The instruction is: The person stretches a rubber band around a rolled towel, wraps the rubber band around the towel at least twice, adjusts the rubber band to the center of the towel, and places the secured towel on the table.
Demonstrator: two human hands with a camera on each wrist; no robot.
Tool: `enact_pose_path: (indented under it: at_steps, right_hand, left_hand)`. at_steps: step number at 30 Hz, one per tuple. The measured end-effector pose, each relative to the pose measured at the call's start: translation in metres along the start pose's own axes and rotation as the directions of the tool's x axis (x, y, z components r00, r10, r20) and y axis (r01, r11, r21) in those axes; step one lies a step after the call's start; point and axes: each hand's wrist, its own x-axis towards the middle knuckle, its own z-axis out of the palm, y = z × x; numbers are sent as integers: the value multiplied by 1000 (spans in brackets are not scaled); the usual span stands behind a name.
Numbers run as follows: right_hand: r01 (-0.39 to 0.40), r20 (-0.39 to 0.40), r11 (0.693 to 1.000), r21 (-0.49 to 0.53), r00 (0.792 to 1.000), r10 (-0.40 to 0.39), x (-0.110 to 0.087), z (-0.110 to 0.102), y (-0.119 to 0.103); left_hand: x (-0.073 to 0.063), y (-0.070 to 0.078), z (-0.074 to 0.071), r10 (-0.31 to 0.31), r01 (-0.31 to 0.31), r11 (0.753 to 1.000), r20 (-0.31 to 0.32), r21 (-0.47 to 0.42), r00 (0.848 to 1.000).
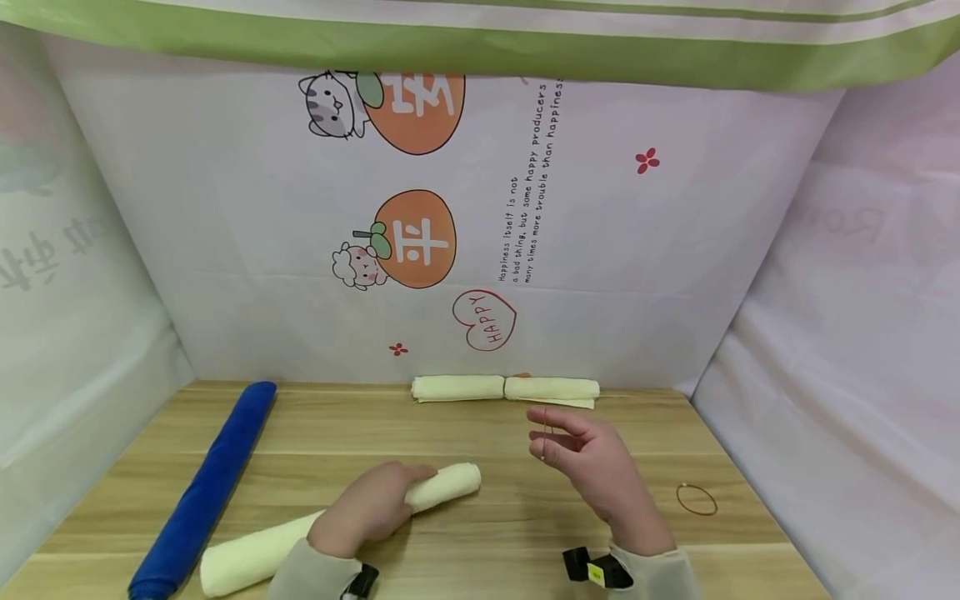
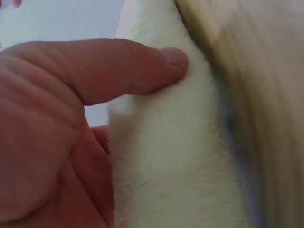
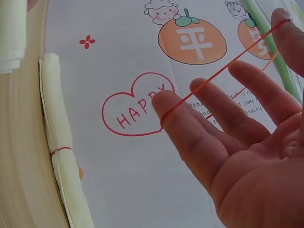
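Observation:
My left hand (image 1: 375, 504) grips a pale yellow rolled-up towel (image 1: 258, 550) near its right end, and the roll slants across the front left of the wooden table. Its thumb presses on the fluffy cloth (image 2: 175, 142) in the left wrist view; the fingers behind the roll are mostly hidden. To the right, my right hand (image 1: 600, 462) is raised with fingers spread. A thin orange-red rubber band (image 3: 221, 73) is stretched between its thumb and a fingertip. Behind that hand lies a second pale yellow roll (image 1: 461, 387), with a band round its middle.
A long blue rolled towel (image 1: 206, 492) lies along the left side of the table (image 1: 480, 567). Another rubber band (image 1: 697, 514) lies loose at the right. White printed cloth (image 1: 585, 325) walls the back and sides, and a green-edged cloth (image 1: 480, 58) hangs overhead.

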Motion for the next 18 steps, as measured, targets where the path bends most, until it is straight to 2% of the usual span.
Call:
enact_pose_path:
  at_steps: [8,13,18]
  right_hand:
    - [-61,36,998,-32,997,62,0,-2,-1]
    - [-57,64,998,-18,996,58,1,-2,1]
    - [-42,109,999,32,993,39,3,3,5]
  left_hand:
    - [-7,4,-19,41,-42,999,-49,-27,998]
    - [-11,12,-29,80,-82,996,-80,-23,994]
    - [-12,18,-36,142,-147,989,-126,-31,982]
